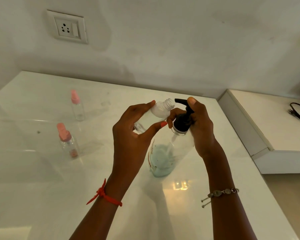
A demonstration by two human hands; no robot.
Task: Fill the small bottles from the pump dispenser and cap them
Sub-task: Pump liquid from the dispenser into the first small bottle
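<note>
The left hand [128,135] half hides the small bottle [161,110]; a cable [297,113] runs off-frame.

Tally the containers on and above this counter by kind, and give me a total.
Capped small bottles, pink tops: 2
Uncapped small bottle, held in the left hand: 1
Pump dispenser: 1
Total: 4
</note>
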